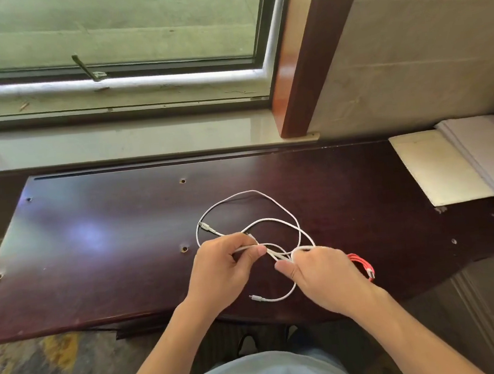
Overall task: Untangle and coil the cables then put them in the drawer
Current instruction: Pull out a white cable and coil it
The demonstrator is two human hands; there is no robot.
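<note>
White cable (274, 205) loops across dark desk (93, 231), tangled between both hands. Left hand (223, 264) pinches a strand; right hand (323, 273) grips loops, palm down. Red cable (365, 266) lies just beside the right hand.

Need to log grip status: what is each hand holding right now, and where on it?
Both hold the white cable. The left hand pinches a strand mid-length between thumb and fingers; the right hand grips a loop of it, beside the red cable on the desk.
</note>
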